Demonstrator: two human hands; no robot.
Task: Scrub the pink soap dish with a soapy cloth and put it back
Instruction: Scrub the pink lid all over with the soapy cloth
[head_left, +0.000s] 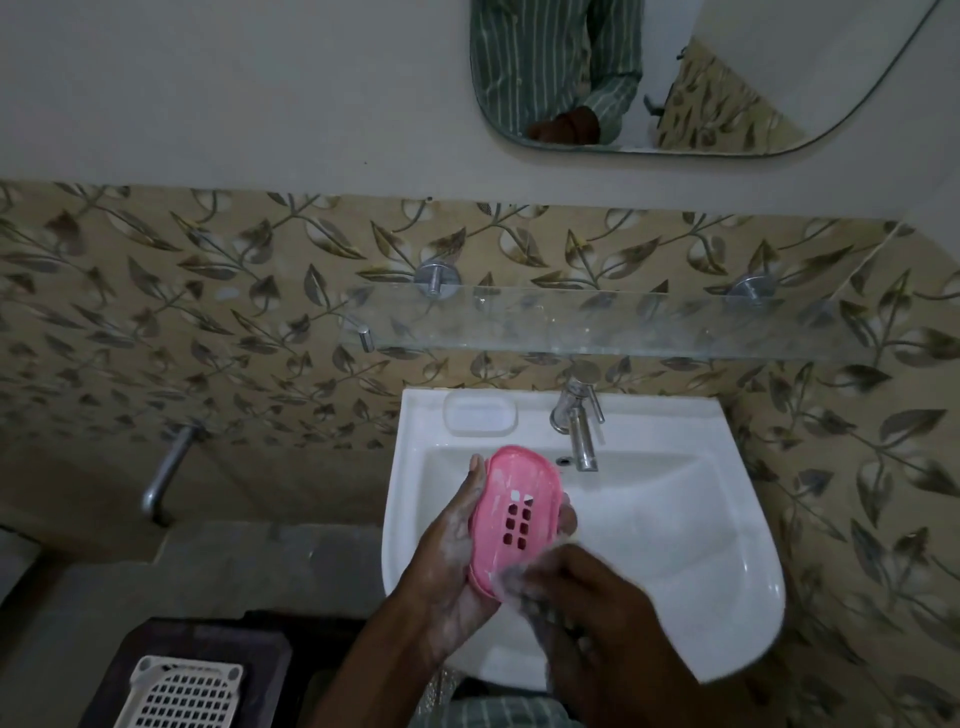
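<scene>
The left hand (452, 540) cradles the slotted pink plastic soap dish (514, 522) tilted over the white ceramic basin (727, 545), exposing its face to the blurred right hand (587, 597) rubbing at six o'clock, whose grip cannot be told.

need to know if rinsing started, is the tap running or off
Off, as far as it shows: no stream falls from the tap spout into the sink, while the pink soap dish still carries white suds.
</scene>
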